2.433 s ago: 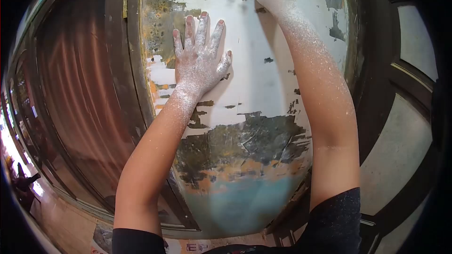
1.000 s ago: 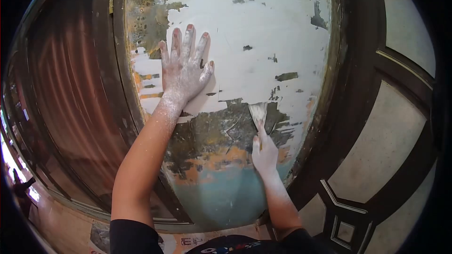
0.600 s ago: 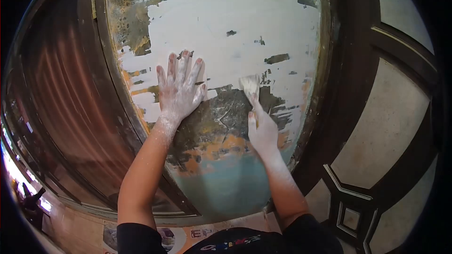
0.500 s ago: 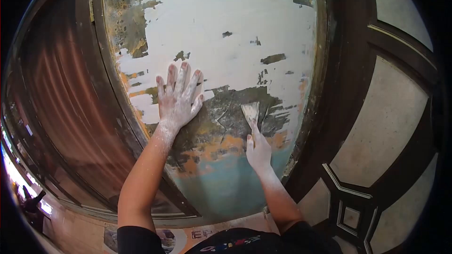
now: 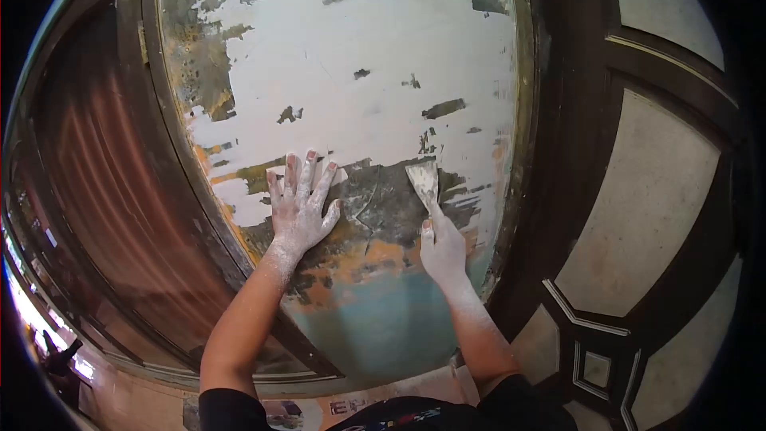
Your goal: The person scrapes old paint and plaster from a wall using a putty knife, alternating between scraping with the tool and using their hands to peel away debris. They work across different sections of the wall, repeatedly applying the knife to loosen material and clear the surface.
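My left hand, dusted white, lies with fingers spread over the lower part of the wall panel. Pale areas show around its fingertips; what is under the palm is hidden. My right hand, also powdery, is closed around the handle of a putty knife. The knife's whitish blade points upward, overlapping a dark, bare patch of the panel. White coating covers the panel above both hands, broken by several dark spots. Below them run an orange band and a blue-green area.
A dark wooden frame with reddish curtain-like panes stands on the left. To the right is dark panelling with pale inset panels. Printed sheeting lies on the floor at the wall's foot.
My left hand has slid down the panel, below the dark spot its fingertips were near. The putty knife, still in my right hand, has shifted a little higher on the wall. The view has shifted slightly.
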Tool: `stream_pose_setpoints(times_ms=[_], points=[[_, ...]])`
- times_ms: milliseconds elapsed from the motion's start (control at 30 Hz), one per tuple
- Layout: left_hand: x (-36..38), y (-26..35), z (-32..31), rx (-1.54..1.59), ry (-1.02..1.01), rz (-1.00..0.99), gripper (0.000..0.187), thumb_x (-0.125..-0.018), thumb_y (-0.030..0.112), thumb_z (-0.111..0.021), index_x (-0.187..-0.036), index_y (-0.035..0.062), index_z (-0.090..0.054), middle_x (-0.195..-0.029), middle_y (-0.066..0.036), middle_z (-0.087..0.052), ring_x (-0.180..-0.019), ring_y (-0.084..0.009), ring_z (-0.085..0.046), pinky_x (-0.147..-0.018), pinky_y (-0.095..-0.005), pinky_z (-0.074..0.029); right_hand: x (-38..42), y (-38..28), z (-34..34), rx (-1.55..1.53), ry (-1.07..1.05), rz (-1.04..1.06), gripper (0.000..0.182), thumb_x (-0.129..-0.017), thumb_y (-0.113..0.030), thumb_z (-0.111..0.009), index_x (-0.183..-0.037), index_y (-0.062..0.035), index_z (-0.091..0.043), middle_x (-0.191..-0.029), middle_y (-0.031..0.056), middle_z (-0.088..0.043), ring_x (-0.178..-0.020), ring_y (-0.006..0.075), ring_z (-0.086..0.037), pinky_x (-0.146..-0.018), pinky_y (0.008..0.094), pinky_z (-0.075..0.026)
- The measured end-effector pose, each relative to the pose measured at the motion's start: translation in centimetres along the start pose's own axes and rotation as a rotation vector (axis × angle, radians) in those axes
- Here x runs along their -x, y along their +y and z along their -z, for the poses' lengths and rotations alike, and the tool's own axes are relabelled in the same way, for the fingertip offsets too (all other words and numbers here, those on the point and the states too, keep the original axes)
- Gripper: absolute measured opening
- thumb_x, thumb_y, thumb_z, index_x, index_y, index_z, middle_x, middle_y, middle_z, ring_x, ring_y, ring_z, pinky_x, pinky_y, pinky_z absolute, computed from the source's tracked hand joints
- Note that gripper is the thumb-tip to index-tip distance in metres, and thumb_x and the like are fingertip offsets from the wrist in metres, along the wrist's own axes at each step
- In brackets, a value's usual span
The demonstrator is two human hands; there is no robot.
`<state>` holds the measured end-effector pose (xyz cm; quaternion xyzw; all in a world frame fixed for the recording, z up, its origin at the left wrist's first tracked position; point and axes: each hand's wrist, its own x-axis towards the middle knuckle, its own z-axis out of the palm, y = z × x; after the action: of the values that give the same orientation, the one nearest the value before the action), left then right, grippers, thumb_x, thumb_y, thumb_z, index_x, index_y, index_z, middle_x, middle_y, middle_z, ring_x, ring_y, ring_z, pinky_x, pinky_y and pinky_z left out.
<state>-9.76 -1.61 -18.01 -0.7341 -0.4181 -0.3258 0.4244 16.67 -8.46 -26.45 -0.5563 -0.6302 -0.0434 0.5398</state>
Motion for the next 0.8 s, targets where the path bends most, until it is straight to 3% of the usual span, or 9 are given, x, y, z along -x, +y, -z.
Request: stream_pose_setpoints(times_ms=[133,200,267,433,600,700,767,800], points=[[-6.0,-0.4,3.3,-0.054,-0.034,-0.045,0.067,-0.090,0.041,-0.060,-0.153,0.0252,-0.042,-0.164,-0.012,-0.026,-0.153,-0.0380,-0.014,-0.117,-0.0682,-0.009,-7.8,-3.3,4.1,-0.071,0.278,0.264,0.048,-0.095,-0.014,-0.051,-0.144,-0.0131,-0.050,-0.105,0.0223,-0.066,-0.094,0.0423,-0.063,-0.083,0.0498,-0.051],[-10.1,-0.7,4.6,-0.078,0.059,-0.068,0.068,-0.091,0.040,-0.059,-0.155,0.0257,-0.038,-0.165,-0.011,-0.024,-0.153,-0.0365,-0.015,-0.117,-0.0674,-0.013,-11.7,-4.8,6.5,-0.031,0.254,0.218,0.046,-0.096,-0.013,-0.050,-0.142,-0.0109,-0.052,-0.109,0.0235,-0.067,-0.096,0.0432,-0.063,-0.082,0.0511,-0.050],[-14.4,-0.9,5.8,-0.102,0.104,-0.074,0.068,-0.093,0.040,-0.057,-0.156,0.0263,-0.035,-0.165,-0.010,-0.023,-0.153,-0.0360,-0.015,-0.118,-0.0665,-0.014,-15.8,-5.4,7.7,-0.021,0.338,0.338,0.044,-0.096,-0.014,-0.049,-0.140,-0.0103,-0.053,-0.103,0.0254,-0.067,-0.093,0.0446,-0.064,-0.081,0.0530,-0.050],[-22.4,-0.5,6.3,-0.236,0.232,-0.048,0.066,-0.098,0.046,-0.047,-0.159,0.0292,-0.026,-0.166,-0.006,-0.020,-0.153,-0.0337,-0.015,-0.120,-0.0651,-0.014,-23.4,-9.7,12.0,0.092,0.375,0.339,0.043,-0.095,-0.019,-0.049,-0.136,-0.0095,-0.056,-0.094,0.0262,-0.069,-0.091,0.0454,-0.066,-0.083,0.0532,-0.052],[-23.6,0.6,6.4,-0.277,0.223,-0.005,0.065,-0.100,0.048,-0.043,-0.160,0.0307,-0.022,-0.167,-0.004,-0.018,-0.154,-0.0325,-0.013,-0.121,-0.0647,-0.013,-30.3,-12.8,15.0,0.228,0.438,0.436,0.043,-0.094,-0.022,-0.050,-0.134,-0.0057,-0.057,-0.096,0.0253,-0.071,-0.093,0.0445,-0.068,-0.087,0.0518,-0.054],[-23.4,0.7,6.4,-0.269,0.222,0.010,0.065,-0.100,0.048,-0.041,-0.160,0.0311,-0.021,-0.167,-0.003,-0.017,-0.154,-0.0314,-0.013,-0.121,-0.0634,-0.012,-35.3,-14.1,16.0,0.308,0.455,0.491,0.046,-0.093,-0.028,-0.051,-0.136,-0.0131,-0.058,-0.107,0.0263,-0.069,-0.102,0.0436,-0.066,-0.093,0.0504,-0.051],[-23.4,0.8,6.4,-0.275,0.225,0.010,0.065,-0.100,0.048,-0.041,-0.160,0.0316,-0.021,-0.167,-0.002,-0.017,-0.154,-0.0303,-0.012,-0.122,-0.0622,-0.012,-37.4,-15.7,16.8,0.094,0.578,0.660,0.036,-0.093,-0.027,-0.052,-0.114,-0.0043,-0.070,-0.101,0.0265,-0.070,-0.095,0.0413,-0.069,-0.084,0.0492,-0.055],[-23.4,0.7,6.4,-0.281,0.222,0.015,0.065,-0.100,0.048,-0.041,-0.160,0.0316,-0.021,-0.167,-0.002,-0.017,-0.154,-0.0303,-0.012,-0.122,-0.0622,-0.012,-38.1,-16.3,17.2,0.087,0.573,0.664,0.036,-0.093,-0.027,-0.052,-0.114,-0.0043,-0.070,-0.101,0.0265,-0.070,-0.095,0.0413,-0.069,-0.084,0.0492,-0.055]])
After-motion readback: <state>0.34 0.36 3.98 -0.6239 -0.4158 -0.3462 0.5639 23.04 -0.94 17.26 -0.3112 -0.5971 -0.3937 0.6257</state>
